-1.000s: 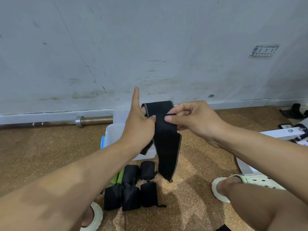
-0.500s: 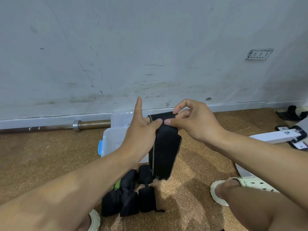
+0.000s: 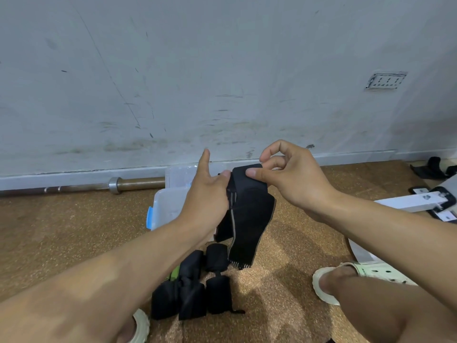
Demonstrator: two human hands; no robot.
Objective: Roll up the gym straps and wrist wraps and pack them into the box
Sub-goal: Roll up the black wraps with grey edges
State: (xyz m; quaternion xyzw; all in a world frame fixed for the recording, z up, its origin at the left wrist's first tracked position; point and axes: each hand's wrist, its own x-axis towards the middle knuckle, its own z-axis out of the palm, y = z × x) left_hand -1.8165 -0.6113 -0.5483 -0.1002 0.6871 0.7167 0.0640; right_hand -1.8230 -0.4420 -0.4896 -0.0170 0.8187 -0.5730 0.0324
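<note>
Up in the air, a black strap [image 3: 249,214] hangs between both hands, its top folded over and its frayed end pointing down. The left hand [image 3: 205,194] pinches one edge with the pointer finger sticking straight up — the right hand [image 3: 291,179] pinches the top fold. Below lie black rolled wraps [image 3: 197,290] on the brown floor [image 3: 61,231]. The clear box [image 3: 168,206] sits behind the left arm, half hidden. A metal bar [image 3: 99,186] lies by the wall.

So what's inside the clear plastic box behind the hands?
The clear plastic box shows only pale, bare-looking walls. The left hand and the black strap cover most of its inside, so its contents cannot be told.
</note>
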